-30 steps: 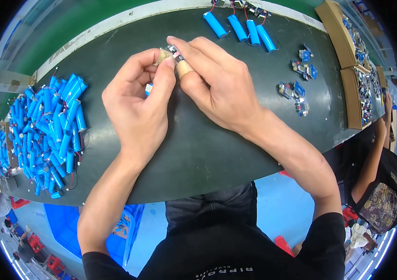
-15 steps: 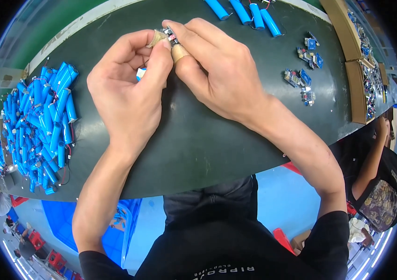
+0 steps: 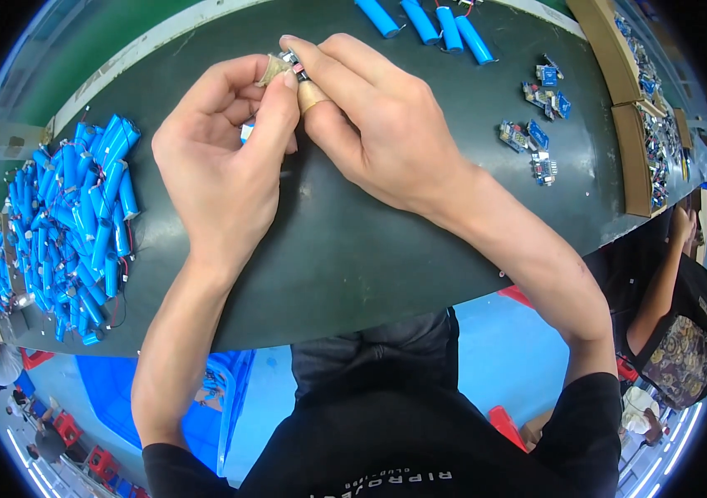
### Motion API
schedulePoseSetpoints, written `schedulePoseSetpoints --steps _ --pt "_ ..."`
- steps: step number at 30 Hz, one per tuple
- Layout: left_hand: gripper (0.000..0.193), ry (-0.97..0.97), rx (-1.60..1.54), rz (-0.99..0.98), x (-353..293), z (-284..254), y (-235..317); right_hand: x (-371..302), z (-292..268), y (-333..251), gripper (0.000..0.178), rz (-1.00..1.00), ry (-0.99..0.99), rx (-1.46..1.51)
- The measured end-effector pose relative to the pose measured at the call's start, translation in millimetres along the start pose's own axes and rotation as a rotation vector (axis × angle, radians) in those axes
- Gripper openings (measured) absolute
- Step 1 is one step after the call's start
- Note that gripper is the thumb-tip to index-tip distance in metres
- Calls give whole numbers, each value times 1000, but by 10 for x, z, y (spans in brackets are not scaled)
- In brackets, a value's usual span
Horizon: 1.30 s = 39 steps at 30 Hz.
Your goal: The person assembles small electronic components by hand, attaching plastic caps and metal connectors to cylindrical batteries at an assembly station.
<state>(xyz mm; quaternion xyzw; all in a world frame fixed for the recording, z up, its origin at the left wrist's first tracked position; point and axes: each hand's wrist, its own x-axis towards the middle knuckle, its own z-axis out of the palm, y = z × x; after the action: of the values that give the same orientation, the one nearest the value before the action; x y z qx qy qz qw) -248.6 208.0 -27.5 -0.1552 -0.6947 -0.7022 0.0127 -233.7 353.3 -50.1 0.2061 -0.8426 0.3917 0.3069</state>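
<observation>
My left hand [image 3: 225, 162] and my right hand [image 3: 391, 120] meet above the dark green tabletop, fingertips closed together on a small circuit board [image 3: 298, 70]. Only a sliver of the board with silver, black and reddish parts shows between them. Tan finger covers wrap my left index fingertip and my right thumb. Inside the curl of my left hand sits a blue cylindrical battery cell [image 3: 247, 132], mostly hidden by the fingers, with a white end showing. Whether it is joined to the board by wire cannot be made out.
A large heap of blue battery cells [image 3: 79, 212] with wires lies at left. Several more cells [image 3: 446, 29] lie at the far edge. Loose circuit boards [image 3: 540, 104] sit at right, beside cardboard boxes [image 3: 637, 158] of parts. A blue bin [image 3: 112, 398] stands below; a co-worker's arm [image 3: 660, 286] is at right.
Both hands keep their grip on the board, with hardly any movement of the fingers. The cells and loose boards at right appear slightly farther left as the view shifts.
</observation>
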Motion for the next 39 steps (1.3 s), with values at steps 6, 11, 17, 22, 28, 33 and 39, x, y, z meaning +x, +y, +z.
schedulePoseSetpoints --steps 6,11,17,22,28,33,39 --pt "16 13 -33 77 40 15 -61 25 -45 -40 35 56 10 22" --pt "16 12 -21 28 -25 -8 -3 33 -48 -7 36 -48 -18 20" --pt "16 77 -75 151 6 51 -39 56 -19 -55 36 3 39 81" --pt "18 98 -116 200 -19 55 -5 70 -56 -64 38 -29 76 106" --pt "18 73 -89 265 -7 23 -28 86 -71 -75 39 -45 62 118" --pt "19 56 -17 356 29 -3 -87 86 -73 -60 42 -34 39 100" --pt "18 48 8 325 -11 -46 -111 100 -101 -144 41 -54 -57 -36"
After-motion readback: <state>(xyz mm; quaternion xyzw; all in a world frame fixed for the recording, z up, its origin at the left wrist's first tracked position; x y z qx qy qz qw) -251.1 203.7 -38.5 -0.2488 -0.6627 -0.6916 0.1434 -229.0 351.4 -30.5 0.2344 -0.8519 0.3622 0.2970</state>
